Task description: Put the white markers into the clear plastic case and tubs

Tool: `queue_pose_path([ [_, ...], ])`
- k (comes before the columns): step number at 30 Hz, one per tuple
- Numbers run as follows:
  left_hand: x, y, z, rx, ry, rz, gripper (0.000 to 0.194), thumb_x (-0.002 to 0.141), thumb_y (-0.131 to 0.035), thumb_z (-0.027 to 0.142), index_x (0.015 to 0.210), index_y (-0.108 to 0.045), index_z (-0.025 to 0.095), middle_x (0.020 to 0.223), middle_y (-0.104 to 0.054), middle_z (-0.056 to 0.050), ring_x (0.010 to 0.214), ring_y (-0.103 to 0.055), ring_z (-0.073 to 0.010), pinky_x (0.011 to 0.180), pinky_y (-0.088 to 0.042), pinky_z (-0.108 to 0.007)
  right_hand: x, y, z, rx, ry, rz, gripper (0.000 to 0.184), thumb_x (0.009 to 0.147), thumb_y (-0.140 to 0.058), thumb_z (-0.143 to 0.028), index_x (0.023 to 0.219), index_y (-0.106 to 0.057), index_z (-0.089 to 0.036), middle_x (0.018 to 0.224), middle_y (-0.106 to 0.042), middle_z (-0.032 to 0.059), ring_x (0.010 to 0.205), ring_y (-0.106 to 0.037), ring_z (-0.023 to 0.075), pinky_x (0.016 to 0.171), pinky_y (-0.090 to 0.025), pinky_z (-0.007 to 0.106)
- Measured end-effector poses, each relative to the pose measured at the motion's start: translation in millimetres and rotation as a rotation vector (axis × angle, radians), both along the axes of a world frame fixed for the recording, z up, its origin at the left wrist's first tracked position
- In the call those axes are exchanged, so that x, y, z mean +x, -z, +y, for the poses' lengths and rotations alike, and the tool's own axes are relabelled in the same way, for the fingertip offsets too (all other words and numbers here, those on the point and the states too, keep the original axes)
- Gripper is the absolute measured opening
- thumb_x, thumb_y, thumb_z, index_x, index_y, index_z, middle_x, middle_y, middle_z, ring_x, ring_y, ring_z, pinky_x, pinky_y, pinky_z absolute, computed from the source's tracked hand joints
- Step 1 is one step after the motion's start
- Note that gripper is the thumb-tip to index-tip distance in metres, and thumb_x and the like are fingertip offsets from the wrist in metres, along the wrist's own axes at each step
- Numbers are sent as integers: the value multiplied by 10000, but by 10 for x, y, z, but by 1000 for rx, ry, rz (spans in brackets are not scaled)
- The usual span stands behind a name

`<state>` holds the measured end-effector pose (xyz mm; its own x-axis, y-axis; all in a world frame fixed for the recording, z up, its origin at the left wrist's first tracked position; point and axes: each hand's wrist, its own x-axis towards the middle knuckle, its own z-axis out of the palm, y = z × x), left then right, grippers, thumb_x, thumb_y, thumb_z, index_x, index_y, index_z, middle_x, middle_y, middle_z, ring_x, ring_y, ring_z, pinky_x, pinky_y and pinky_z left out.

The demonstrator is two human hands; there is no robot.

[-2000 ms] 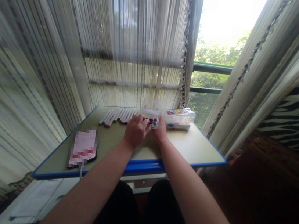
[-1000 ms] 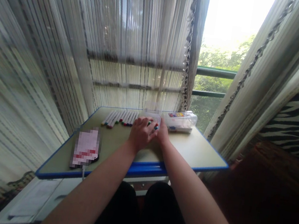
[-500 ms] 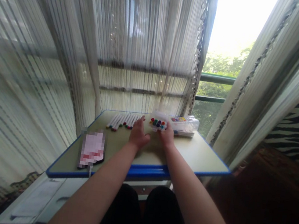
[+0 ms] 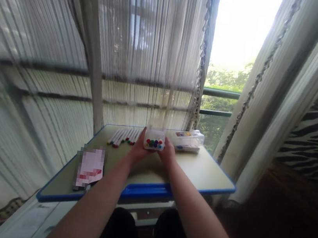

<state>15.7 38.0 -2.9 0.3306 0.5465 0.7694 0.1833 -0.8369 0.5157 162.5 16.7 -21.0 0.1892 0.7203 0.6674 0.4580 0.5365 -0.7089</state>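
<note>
Hands: both hold one clear plastic marker box (image 4: 154,139) between them, raised a little above the table (image 4: 199,172).
Left hand (image 4: 137,151): cupped against the box's left side, fingers closed on it, thumb up along the near left edge.
Right hand (image 4: 167,153): pressed to the box's right side and lower corner, fingers gripping it.
Marker box: upright, its open end turned toward the camera, so the round coloured caps of the markers inside (image 4: 153,143) show as a cluster of red, green, blue and purple dots; a clear upper part rises above them.
Loose markers (image 4: 124,135): a row of white-barrelled pens lying side by side on the table, just left of the left hand, coloured tips toward the near side.
Second case (image 4: 188,139): a clear lidded plastic box lying flat on the table, just right of the held box, a coloured label on top.
Blurred flat object (image 4: 89,167): near the table's front left corner, well apart from the hands.
Table: pale top with a blue rim, set against curtains (image 4: 144,54) and a window.
</note>
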Motion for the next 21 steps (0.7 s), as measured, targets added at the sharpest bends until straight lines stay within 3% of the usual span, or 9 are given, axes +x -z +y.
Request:
queue_pose_path([
  [3,-42,-15,-24,-85,39,-34,777,637,-743,415,1283,-366,203,1194,-582,-123,1044,-596,-261,829,-522,-406,-19,22,3,23,-60,21,534,662,-618,-239,1189,-556,-188,1208,-603,118,1096,-577,245,784,-543,334],
  [8,-88,34,-3,-57,-76,35,460,666,-704,419,1034,-516,216,1032,-647,-87,916,-636,-238,735,-539,-415,-17,97,76,-4,-193,107,589,655,-649,-254,1225,-527,-174,1223,-593,133,1097,-585,249,785,-546,332],
  [11,-104,50,34,9,-161,5,441,667,-697,389,1028,-517,212,984,-655,-90,899,-639,-239,747,-533,-428,24,175,172,-133,-116,157,673,651,-656,-227,1289,-450,-174,1267,-554,162,1053,-616,245,791,-550,360],
  [15,-165,54,101,118,-322,-100,437,644,-708,320,1021,-524,197,985,-642,-103,927,-627,-264,788,-506,-450,29,257,233,-286,92,-142,547,644,-653,-134,1180,-547,-145,1175,-611,175,1072,-602,271,933,-471,460],
  [18,-235,63,164,136,-478,-155,439,620,-713,298,1003,-528,190,961,-639,-111,923,-621,-281,784,-498,-460,-48,251,181,-260,45,-283,431,701,-630,-143,1130,-597,-164,1202,-608,149,1154,-549,260,1020,-398,446],
  [21,-290,74,222,90,-564,-257,538,582,-744,321,1052,-518,185,1004,-635,-138,952,-615,-306,793,-503,-463,-142,185,93,-274,2,-535,417,823,-519,-210,1237,-547,-171,1364,-492,124,1281,-430,238,1073,-339,407],
])
